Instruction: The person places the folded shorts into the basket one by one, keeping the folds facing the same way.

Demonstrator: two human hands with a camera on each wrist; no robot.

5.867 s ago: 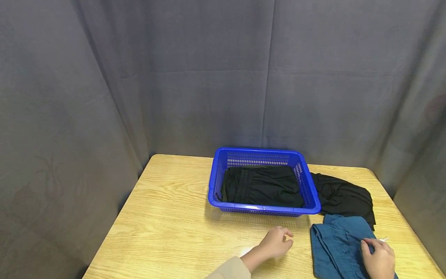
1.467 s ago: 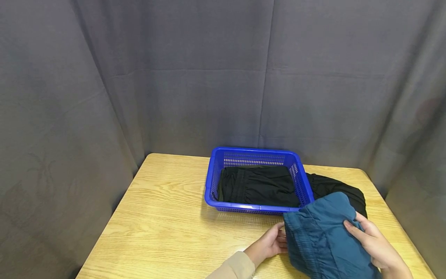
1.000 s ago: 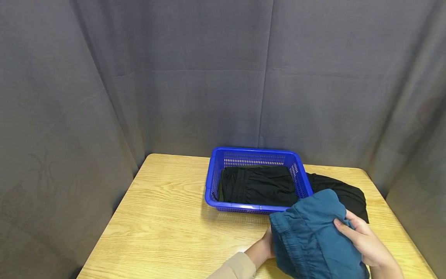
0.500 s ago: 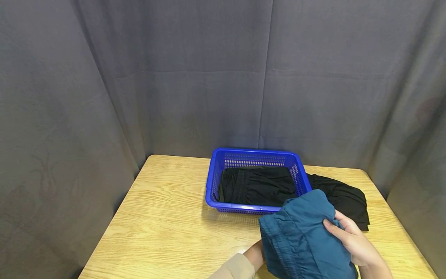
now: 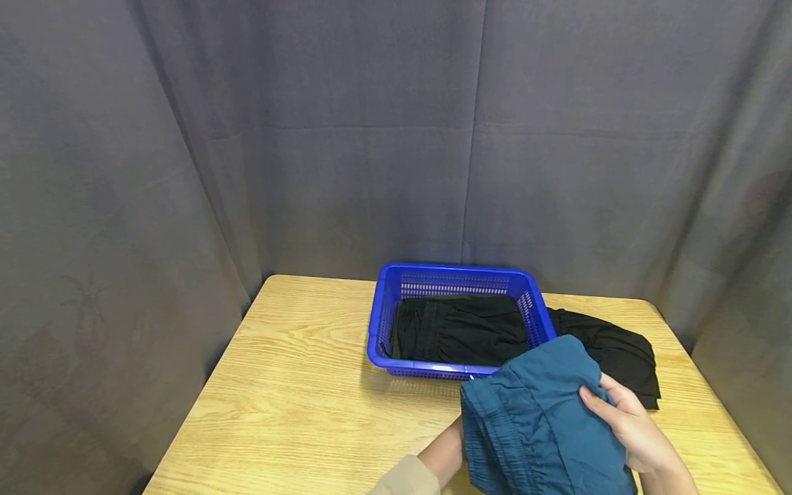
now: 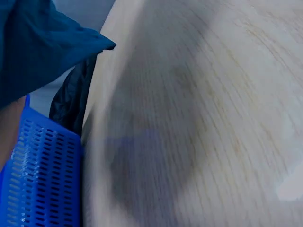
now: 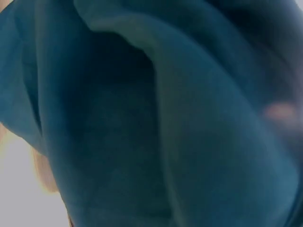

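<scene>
So the right hand [image 5: 628, 430] has a proper grip on a teal garment [image 5: 547, 419], thumb pressed on the near side and the fingers going round behind the edge. The left hand [image 5: 455, 440] is mostly tucked behind that same cloth, so I honestly can't tell what its fingers are doing, though it's right up against the fabric. The hands are apart, with the garment bunched between them and lifted over the table [image 5: 297, 385]. Its gathered band [image 5: 498, 430] is on the left hand's side, and a tiny white bit pokes out at the corner just above that hand.

Straight out past the left hand there's a blue basket [image 5: 433, 368] with holes in its walls, and black folded cloth [image 5: 479, 330] lying inside. From the head view the teal stuff covers the basket's near corner, can't say if they touch. Just beyond the right hand, next to the basket, a black garment [image 5: 619, 350] lies in a heap. Beige sleeve [image 5: 408, 478] on the left arm, grey curtain [image 5: 371, 158] behind everything. The right wrist cam is nearly all teal fabric, pretty blurry.
</scene>
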